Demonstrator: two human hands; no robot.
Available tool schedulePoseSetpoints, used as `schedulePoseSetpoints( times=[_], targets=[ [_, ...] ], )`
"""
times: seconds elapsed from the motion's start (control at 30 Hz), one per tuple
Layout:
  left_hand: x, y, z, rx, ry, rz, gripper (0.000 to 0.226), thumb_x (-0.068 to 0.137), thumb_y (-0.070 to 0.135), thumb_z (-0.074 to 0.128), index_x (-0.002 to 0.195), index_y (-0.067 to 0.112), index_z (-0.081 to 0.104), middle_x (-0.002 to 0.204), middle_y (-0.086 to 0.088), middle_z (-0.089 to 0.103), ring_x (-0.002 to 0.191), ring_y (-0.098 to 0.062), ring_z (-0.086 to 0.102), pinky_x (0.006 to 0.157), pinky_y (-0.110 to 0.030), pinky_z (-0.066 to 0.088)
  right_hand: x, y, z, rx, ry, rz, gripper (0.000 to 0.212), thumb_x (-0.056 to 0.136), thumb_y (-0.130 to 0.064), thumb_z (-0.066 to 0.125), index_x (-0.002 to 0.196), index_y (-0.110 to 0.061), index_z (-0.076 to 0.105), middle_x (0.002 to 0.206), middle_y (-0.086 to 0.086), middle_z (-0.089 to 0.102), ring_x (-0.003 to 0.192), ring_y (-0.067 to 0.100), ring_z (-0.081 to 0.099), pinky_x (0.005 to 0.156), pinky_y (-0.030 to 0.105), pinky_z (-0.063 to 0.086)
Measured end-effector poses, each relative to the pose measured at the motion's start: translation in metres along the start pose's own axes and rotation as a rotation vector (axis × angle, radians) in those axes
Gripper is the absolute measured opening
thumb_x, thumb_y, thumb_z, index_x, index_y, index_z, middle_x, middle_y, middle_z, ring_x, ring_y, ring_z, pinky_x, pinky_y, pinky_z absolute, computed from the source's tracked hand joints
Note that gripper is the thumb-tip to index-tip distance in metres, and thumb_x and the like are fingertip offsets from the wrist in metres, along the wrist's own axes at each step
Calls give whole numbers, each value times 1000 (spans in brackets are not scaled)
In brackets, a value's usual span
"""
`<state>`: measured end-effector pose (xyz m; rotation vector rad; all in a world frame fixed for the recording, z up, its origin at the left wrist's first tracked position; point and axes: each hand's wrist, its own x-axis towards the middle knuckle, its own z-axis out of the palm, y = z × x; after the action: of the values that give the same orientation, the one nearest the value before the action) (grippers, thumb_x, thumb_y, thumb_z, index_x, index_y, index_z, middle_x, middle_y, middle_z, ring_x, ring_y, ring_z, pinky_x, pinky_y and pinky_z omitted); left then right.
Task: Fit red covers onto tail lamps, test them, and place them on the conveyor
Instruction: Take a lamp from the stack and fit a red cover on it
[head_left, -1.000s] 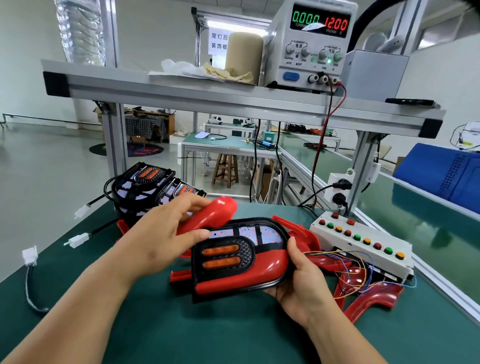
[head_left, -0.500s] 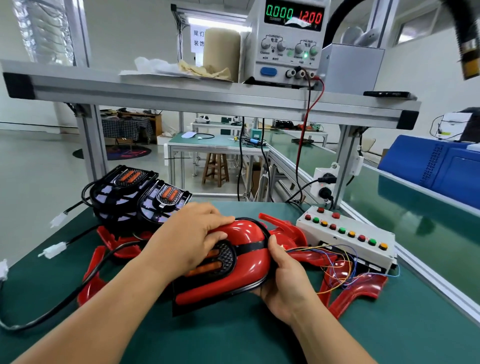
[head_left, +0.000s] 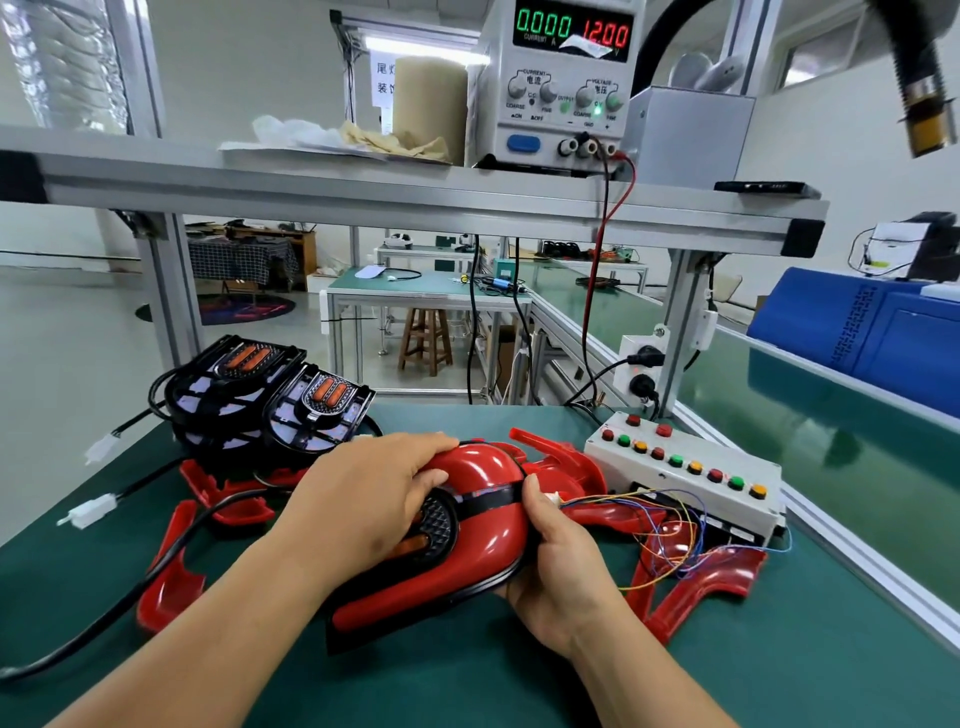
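A black tail lamp (head_left: 441, 525) with a red cover (head_left: 483, 499) laid over it sits tilted on the green bench in front of me. My left hand (head_left: 363, 499) lies on top of it, fingers spread and pressing down on the cover and the lamp's orange centre. My right hand (head_left: 556, 561) grips the lamp's right edge from below, thumb on the black band. Loose red covers (head_left: 706, 577) lie at the right and more red covers (head_left: 171, 577) at the left. Two uncovered lamps (head_left: 260, 395) are stacked at the back left.
A white test box with coloured buttons (head_left: 685, 467) and loose wires stands to the right. A black cable (head_left: 104, 618) with white connectors runs across the left. The power supply (head_left: 566, 83) on the shelf reads 0.000 and 12.00. The green conveyor (head_left: 831, 467) runs along the right.
The red cover, held above the lamp in my left hand a second ago, now lies on the lamp. My left hand has come down flat on it; my right hand stays on the lamp's edge.
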<state>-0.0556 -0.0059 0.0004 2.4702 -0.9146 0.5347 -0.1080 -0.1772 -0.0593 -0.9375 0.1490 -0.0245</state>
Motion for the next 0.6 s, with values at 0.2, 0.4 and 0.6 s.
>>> schedulePoseSetpoints(
  times=[0.2,0.4,0.6],
  targets=[
    [-2,2,-3,4,27,34,38,96,30,59,133,35,59,134,18,60,125,-9,56,104,-28,44,-1,-2,0,18,-19,-16,50,82,-49,54,105,-10,75,109,18,72,95,32,71,72,40,61],
    [-2,-5,-8,16,-24,10,37,98,32,53,135,38,56,137,21,56,127,-4,52,102,-20,40,-3,-4,1,5,-6,3,54,86,-48,53,118,-8,66,109,18,72,92,30,72,73,39,61],
    [-2,1,-9,15,-9,-31,34,98,34,52,132,37,59,117,15,68,108,-9,62,89,-23,45,-1,-1,2,16,-9,14,56,81,-50,54,120,-11,65,108,17,72,89,29,73,70,41,61]
  ],
)
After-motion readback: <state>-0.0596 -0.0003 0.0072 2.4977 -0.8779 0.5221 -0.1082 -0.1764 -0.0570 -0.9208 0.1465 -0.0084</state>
